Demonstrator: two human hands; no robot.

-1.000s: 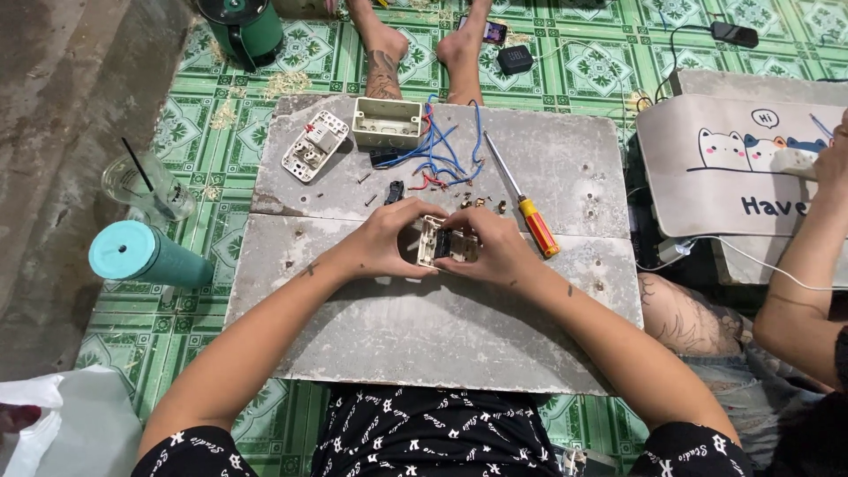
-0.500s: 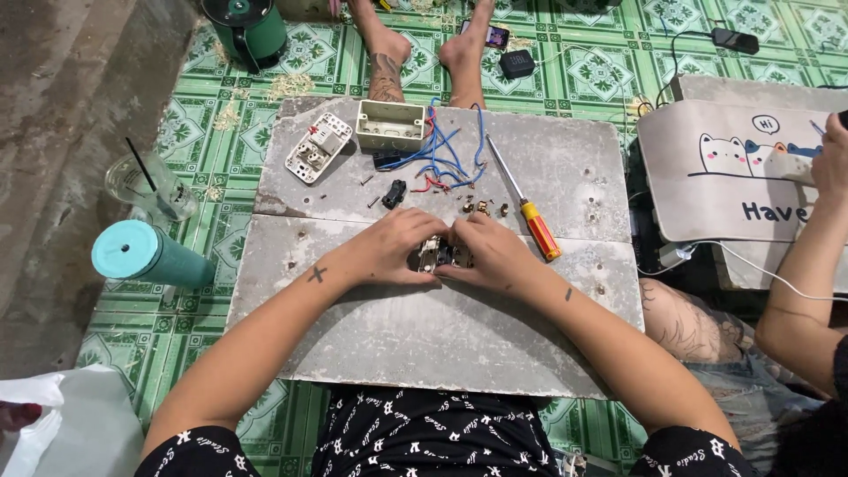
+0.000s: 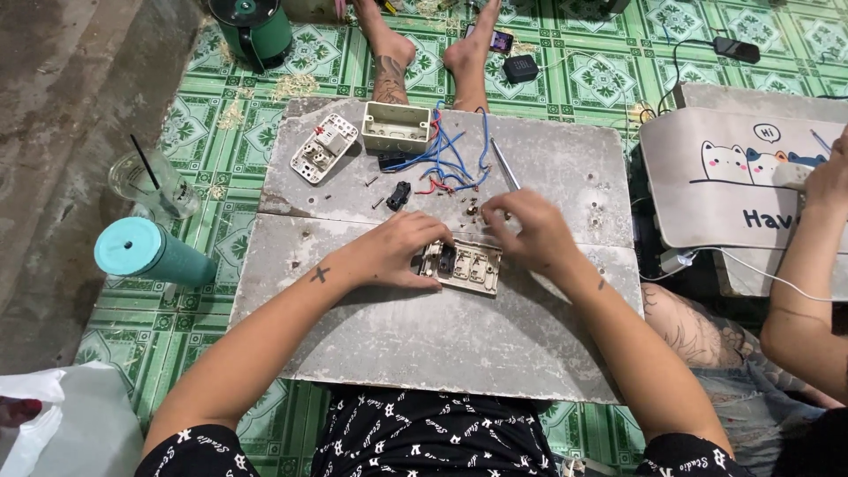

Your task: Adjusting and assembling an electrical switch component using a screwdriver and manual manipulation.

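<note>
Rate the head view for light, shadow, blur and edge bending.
Head view: even, soft light; faint shadows under the left hand and right hand; switch plate sharp, no motion blur; no glare on the grey board; slight wide-angle bending toward the edges.

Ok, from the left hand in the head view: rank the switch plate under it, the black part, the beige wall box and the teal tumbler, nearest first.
Measured from the left hand:
1. Switch plate: under its fingertips, touching.
2. Black part: just beyond the hand, on the board.
3. Beige wall box: at the board's far edge.
4. Teal tumbler: off the board, on the floor to the left.
</note>
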